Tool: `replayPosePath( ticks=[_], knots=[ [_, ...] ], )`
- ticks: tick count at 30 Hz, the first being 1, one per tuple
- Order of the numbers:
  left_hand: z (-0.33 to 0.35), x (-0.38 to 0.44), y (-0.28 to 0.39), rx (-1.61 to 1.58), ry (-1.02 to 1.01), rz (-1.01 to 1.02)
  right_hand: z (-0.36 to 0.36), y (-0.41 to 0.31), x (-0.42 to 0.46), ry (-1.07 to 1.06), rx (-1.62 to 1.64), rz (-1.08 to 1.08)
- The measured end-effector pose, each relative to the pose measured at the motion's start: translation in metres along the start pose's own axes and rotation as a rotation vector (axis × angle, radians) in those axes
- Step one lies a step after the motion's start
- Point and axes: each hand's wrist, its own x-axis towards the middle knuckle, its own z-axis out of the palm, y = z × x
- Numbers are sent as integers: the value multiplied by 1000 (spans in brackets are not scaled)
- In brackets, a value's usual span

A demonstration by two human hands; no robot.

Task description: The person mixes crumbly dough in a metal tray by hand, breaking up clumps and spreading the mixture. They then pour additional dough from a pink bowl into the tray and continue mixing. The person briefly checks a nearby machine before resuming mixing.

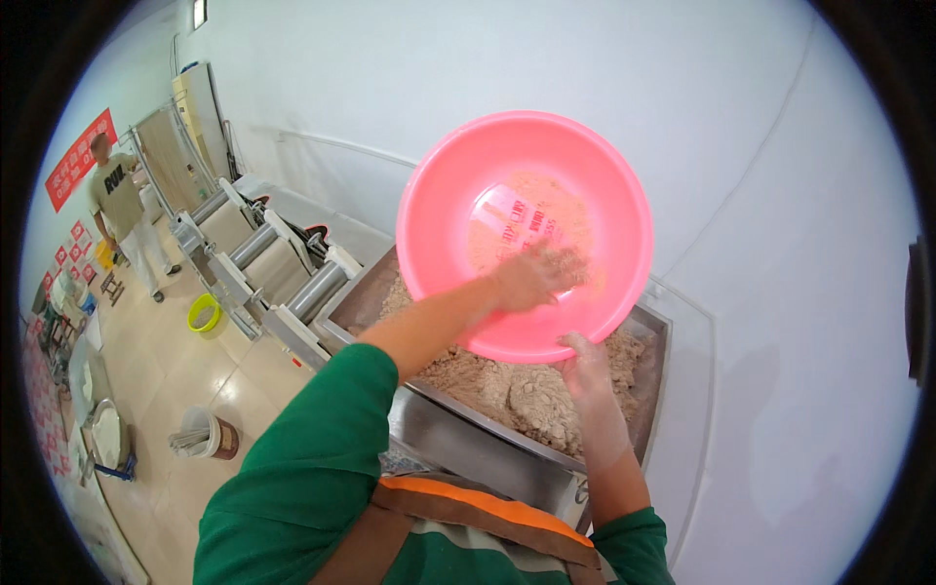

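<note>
A large pink plastic basin (pixel 439 219) is held tilted over a metal trough (pixel 662 365) filled with crumbly brown dough (pixel 541 402). My right hand (pixel 585 358), dusted with flour, grips the basin's near rim. Inside the basin reaches my left hand (pixel 537 278), blurred, with its fingers spread over the bottom and dough crumbs stuck to them. A thin layer of brown flour or crumbs (pixel 570 201) clings to the basin's bottom, which bears red writing. Part of the dough in the trough is hidden by the basin and my arms.
A roller machine (pixel 270 256) with sheets of dough adjoins the trough on the left. White wall rises behind and to the right. On the tiled floor stand a bucket of sticks (pixel 212 431) and a yellow-green basin (pixel 204 313). Another person (pixel 121 197) stands by a rack at far left.
</note>
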Motion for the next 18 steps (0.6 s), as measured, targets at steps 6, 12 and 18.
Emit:
replayPosePath(
  ticks=[6, 12, 18],
  knots=[
    [-23, -13, -51, 58, 578, -606, -6, 16, -8, 37, -39, -4],
    [-15, 44, 38, -349, 703, -492, -7, 14, -7, -8, -88, -9],
    [-20, 39, -4, -181, 554, -223, -28, 3, -8, 58, -94, -89]
  ],
)
